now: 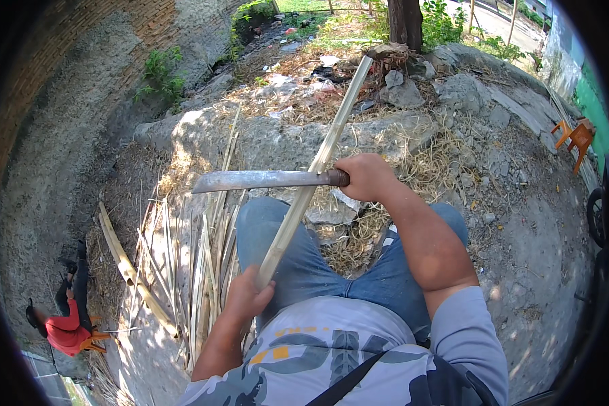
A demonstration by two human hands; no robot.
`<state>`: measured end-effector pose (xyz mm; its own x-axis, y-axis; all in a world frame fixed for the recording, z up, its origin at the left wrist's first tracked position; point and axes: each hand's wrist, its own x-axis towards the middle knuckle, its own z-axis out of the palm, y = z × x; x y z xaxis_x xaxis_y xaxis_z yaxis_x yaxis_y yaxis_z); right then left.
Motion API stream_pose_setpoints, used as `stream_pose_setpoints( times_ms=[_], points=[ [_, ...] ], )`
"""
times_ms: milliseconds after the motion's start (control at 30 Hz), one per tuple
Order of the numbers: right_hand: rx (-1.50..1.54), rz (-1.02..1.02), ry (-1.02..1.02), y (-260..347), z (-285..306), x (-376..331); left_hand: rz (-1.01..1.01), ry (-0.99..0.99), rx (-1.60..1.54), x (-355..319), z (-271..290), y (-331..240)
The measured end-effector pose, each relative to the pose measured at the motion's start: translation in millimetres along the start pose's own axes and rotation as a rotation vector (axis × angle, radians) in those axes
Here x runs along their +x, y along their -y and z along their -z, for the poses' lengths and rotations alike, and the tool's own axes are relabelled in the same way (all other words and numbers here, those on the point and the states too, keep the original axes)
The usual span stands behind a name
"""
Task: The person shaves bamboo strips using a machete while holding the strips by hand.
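Note:
My left hand (247, 296) is closed round the near end of a long, pale bamboo strip (285, 237). The strip slants up and away to the right, past my left knee, its far end beside a tree stump. In my right hand (367, 177) is the dark handle of a machete (264, 179). The blade points left and lies across the strip about midway along, just beyond my knees. Whether it has cut into the bamboo I cannot tell. My fingers hide most of the handle and the strip's near end.
Many split bamboo strips (206, 271) lie on the ground to my left, with a thicker bamboo piece (132, 271) beside them. A person in red (68, 331) sits on a stool at the far left. Ahead are shavings, rubble and a tree trunk (405, 24). Orange chairs (578, 140) stand far right.

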<state>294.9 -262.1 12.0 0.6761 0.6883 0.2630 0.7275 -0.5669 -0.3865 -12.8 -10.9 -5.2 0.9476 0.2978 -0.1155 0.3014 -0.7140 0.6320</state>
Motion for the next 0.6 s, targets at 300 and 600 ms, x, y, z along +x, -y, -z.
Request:
stream_pose_setpoints(
  times_ms=[300,600],
  points=[
    [0.060,0.039,-0.125,1.5,-1.7,0.0,0.008,-0.030,0.011,0.6,12.1,-1.3],
    [0.002,-0.004,-0.180,9.0,9.5,-0.7,0.034,-0.082,0.100,7.1,28.1,-24.4]
  ],
)
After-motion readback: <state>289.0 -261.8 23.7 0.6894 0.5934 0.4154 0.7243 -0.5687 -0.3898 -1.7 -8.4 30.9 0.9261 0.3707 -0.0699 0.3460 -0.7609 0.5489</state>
